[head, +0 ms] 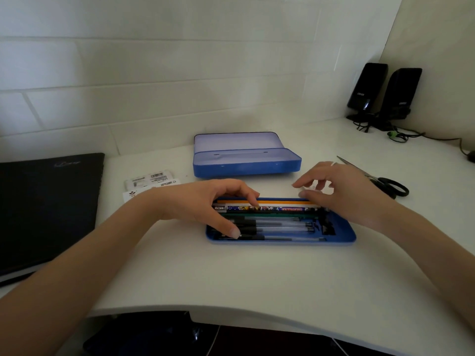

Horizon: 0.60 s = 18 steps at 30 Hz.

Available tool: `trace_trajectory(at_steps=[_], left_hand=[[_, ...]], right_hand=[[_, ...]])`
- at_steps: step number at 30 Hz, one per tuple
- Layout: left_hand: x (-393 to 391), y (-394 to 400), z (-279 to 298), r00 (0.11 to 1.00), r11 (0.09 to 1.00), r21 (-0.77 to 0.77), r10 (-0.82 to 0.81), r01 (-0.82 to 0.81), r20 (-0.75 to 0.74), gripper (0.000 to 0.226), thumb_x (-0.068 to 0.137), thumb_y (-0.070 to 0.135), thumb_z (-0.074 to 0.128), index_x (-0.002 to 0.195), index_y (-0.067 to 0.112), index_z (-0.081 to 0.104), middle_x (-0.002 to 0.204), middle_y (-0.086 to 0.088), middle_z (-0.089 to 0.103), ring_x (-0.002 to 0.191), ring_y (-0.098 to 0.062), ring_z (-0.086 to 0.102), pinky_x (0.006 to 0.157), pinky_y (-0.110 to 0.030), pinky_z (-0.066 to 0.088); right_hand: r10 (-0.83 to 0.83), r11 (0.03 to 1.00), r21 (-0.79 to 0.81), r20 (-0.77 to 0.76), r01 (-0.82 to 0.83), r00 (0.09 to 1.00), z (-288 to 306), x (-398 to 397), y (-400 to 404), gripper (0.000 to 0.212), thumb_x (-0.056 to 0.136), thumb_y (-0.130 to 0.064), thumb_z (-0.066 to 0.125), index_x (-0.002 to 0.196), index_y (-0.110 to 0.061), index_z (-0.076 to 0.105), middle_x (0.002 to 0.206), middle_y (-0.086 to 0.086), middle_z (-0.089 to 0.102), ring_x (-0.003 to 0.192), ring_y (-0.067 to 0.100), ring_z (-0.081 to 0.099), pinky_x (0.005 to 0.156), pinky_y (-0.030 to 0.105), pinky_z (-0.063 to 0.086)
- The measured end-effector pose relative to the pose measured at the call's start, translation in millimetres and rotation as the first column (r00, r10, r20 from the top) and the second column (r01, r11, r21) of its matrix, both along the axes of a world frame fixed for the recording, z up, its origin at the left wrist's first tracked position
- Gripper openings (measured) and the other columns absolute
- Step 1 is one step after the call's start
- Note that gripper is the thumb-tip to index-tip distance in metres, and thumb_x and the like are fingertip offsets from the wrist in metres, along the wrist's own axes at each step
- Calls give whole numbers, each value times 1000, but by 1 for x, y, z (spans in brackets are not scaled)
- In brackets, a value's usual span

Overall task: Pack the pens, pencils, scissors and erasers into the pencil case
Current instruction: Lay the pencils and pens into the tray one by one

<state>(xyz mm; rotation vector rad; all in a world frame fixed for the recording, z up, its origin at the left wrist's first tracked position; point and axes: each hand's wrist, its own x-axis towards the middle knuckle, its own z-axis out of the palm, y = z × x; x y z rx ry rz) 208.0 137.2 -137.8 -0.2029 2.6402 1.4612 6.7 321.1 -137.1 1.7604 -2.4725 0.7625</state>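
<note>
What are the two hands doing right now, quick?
Left hand: open, fingertips resting on the pens in the tray.
Right hand: open, hovering over the pencils, holding nothing.

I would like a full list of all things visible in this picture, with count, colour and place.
pencil case: one, blue, open, at the back of the desk
tray: one, blue, front centre, holds pens and pencils
pens: about three, clear with black, front of tray
pencils: several, mixed colours, back of tray
scissors: one, black handles, right
eraser packs: about two, white, left of case
laptop: one, black, shut, far left
speakers: two, black, back right
desk: one, white
left hand: touches pens
right hand: above tray
</note>
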Motion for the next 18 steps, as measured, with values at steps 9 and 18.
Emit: trace_trajectory(at_steps=[9,18], left_hand=[[-7,-18,0,650,832,150,518,-534,-556,21,78,2,70,81,22,63,83,10,72,78,-3,66,78,-21,54],[-7,-24,-16,702,590,-416,417,-692,-578,36,81,15,68,117,18,63,112,7,61,106,-9,50,88,-15,28]], right_hand=[[-81,994,73,-41,84,996,-7,-17,0,20,91,-28,54,102,-37,68,106,-15,62,89,8,59,79,31,49],[183,967,125,277,-224,943,9,2,10,50,70,-54,69,117,-55,52,124,-30,50,115,-9,45,96,14,35]])
